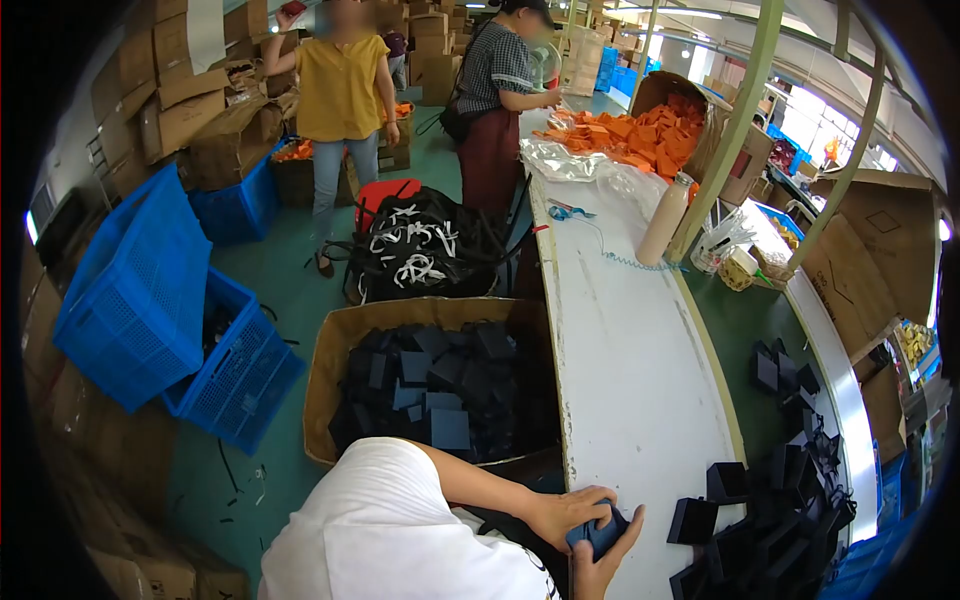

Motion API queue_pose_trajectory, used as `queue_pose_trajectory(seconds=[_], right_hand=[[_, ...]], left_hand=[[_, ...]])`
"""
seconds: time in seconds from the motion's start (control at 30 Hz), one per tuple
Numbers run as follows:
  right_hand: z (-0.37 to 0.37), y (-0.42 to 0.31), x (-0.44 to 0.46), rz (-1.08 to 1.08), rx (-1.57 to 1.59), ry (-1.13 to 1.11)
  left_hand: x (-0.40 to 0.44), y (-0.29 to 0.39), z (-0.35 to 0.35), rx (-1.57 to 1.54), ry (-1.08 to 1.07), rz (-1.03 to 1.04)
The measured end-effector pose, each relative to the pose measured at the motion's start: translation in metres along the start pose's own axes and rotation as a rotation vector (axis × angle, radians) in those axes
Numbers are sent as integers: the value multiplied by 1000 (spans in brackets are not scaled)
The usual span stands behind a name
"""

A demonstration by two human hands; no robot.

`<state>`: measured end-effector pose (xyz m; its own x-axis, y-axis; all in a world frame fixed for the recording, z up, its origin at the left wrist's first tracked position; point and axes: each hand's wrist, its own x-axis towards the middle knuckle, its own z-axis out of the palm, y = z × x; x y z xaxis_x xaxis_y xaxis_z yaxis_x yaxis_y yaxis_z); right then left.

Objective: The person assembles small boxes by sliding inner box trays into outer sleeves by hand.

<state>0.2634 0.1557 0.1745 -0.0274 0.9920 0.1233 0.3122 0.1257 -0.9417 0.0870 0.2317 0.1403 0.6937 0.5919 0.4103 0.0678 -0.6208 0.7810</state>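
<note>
Over the near edge of the white table (pixel 640 360), my left hand (pixel 572 515) and my right hand (pixel 605 568) hold one small dark blue box (pixel 598 535) between them. The fingers of my left hand bend over its top, while my right hand cups it from the near right side with the thumb and a finger spread around it. To the right of my hands lie several dark boxes (pixel 692 521) in a pile. A cardboard carton (pixel 318 400) full of dark blue boxes (pixel 450 429) stands left of the table.
Behind the carton is a heap of black and white straps (pixel 420 245). Blue crates (pixel 140 290) stand at the left. A bottle (pixel 665 220), blue scissors (pixel 568 211) and orange pieces (pixel 650 135) are farther up the table. Two people stand beyond, with another behind them.
</note>
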Motion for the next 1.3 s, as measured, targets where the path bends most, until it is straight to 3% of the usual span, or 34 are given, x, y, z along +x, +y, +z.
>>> queue_pose_trajectory(seconds=[0.03,0.17,0.37,0.57,0.7,0.8,0.9,0.93,0.97,1.03,1.13,1.23,1.3], right_hand=[[7,-9,7,44,173,59],[16,-29,22,35,247,100],[12,14,33,-54,147,201],[27,14,30,-4,295,262],[13,56,41,-146,7,108],[3,27,35,-263,-181,-104],[-18,38,43,-470,-276,-344],[-20,32,39,-456,-343,-378],[-24,20,31,-440,-416,-407],[-27,6,18,-432,-415,-415],[-25,17,11,-436,-421,-345],[-22,2,3,-466,-521,-308],[-23,10,8,-539,-560,-298]], left_hand=[[3,2,-4,10,-16,-38],[12,0,-16,49,-46,-114],[21,-5,-10,82,27,-101],[16,-5,-4,151,111,-120],[4,10,2,180,142,-250],[-19,23,14,281,235,-355],[-57,25,38,146,373,-325],[-67,18,47,204,406,-267],[-68,38,46,195,396,-376],[-66,57,48,108,417,-434],[-60,20,55,240,471,-254],[-61,19,46,140,413,-285],[-58,-8,57,170,426,-175]])
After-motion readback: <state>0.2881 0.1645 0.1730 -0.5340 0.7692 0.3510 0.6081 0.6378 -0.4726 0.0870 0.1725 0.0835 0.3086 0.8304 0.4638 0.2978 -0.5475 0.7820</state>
